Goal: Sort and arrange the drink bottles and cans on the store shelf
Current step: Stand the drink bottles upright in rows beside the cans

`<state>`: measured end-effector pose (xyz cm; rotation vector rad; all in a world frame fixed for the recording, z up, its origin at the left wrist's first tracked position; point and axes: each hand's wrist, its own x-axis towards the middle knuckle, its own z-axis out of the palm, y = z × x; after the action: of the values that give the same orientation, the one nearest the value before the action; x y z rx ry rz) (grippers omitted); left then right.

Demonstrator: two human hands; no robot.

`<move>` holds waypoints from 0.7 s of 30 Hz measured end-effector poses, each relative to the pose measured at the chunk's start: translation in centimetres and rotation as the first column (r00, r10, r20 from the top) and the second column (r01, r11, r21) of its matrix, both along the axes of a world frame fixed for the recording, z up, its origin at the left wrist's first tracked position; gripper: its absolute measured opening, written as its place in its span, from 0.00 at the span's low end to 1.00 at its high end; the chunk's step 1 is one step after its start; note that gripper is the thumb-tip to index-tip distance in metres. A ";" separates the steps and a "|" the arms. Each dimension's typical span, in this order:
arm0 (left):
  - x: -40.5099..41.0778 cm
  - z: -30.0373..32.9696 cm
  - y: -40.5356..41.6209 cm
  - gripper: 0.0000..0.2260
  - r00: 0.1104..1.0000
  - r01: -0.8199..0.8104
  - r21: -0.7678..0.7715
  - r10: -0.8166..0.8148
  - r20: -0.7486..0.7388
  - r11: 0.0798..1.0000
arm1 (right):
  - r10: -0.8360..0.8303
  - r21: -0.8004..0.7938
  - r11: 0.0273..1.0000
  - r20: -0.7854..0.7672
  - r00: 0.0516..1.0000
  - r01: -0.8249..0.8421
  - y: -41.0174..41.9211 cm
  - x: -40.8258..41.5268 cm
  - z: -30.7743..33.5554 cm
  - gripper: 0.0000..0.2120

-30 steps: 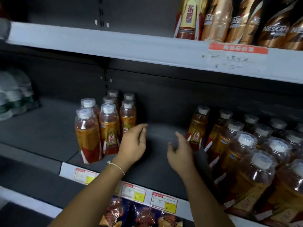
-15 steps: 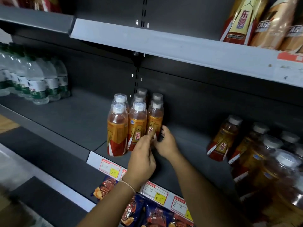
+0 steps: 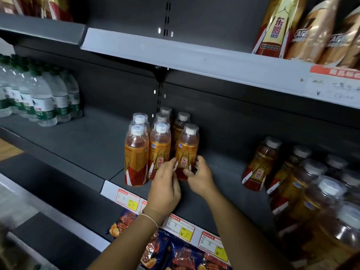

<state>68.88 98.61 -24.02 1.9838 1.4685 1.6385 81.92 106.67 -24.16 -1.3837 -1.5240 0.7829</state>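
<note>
Several orange drink bottles with white caps (image 3: 136,152) stand in a tight cluster on the dark grey middle shelf (image 3: 87,145). Both my hands are at the front right bottle (image 3: 187,147) of that cluster. My right hand (image 3: 201,179) curls round its lower right side, thumb on the front of the red base. My left hand (image 3: 165,185) pinches its lower left side with the fingertips, between it and the middle bottle (image 3: 159,149). The bottle stands upright on the shelf.
More of the same orange bottles (image 3: 259,166) crowd the shelf's right end, with a bare gap between the groups. Water bottles (image 3: 42,102) stand far left. Above are a tall gold bottle (image 3: 276,30) and coffee bottles (image 3: 315,36). Snack bags (image 3: 175,252) lie below the price tags (image 3: 128,197).
A second ago both hands hovered open over the bare shelf gap. They have moved left to the cluster and taken hold of its front right bottle.
</note>
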 end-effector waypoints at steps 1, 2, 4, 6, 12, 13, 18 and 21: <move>0.1 -0.1 0.1 0.20 1.000 -0.003 0.005 0.003 -0.006 1.000 | -0.001 -0.007 1.000 0.013 1.000 0.001 -0.5 0.7 0.0 0.23; 0.1 -0.1 0.4 0.19 1.000 -0.004 0.001 0.004 -0.014 1.000 | 0.000 -0.017 1.000 0.021 1.000 0.001 -1.0 1.4 0.0 0.23; 0.1 0.0 0.9 0.18 0.999 -0.002 -0.039 0.000 -0.052 0.999 | 0.000 -0.034 0.999 0.034 0.999 0.001 -2.3 3.0 0.2 0.24; 0.3 0.4 1.7 0.22 0.992 0.043 -0.145 -0.060 -0.110 0.989 | -0.001 -0.044 0.999 0.070 0.998 0.004 -3.7 4.5 0.3 0.24; 4.1 1.7 3.0 0.24 0.908 0.348 -0.390 -0.410 -0.086 0.853 | -0.022 -0.062 0.998 0.109 0.994 0.029 -7.5 8.1 0.8 0.25; 4.9 1.8 3.1 0.22 0.894 0.392 -0.396 -0.446 -0.049 0.830 | -0.035 -0.060 0.997 0.096 0.995 0.041 -8.0 8.6 0.9 0.25; 8.8 1.8 3.6 0.17 0.844 0.490 -0.428 -0.536 0.017 0.759 | -0.124 -0.088 0.987 0.086 0.989 0.131 -10.2 11.0 1.6 0.27; 10.9 1.9 4.0 0.15 0.837 0.505 -0.461 -0.544 0.056 0.730 | -0.238 -0.063 0.968 0.074 0.968 0.243 -11.0 11.8 2.4 0.24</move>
<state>79.80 102.61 -22.14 1.9474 1.0338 0.8769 93.67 95.69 -21.74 -1.6262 -1.3558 0.6511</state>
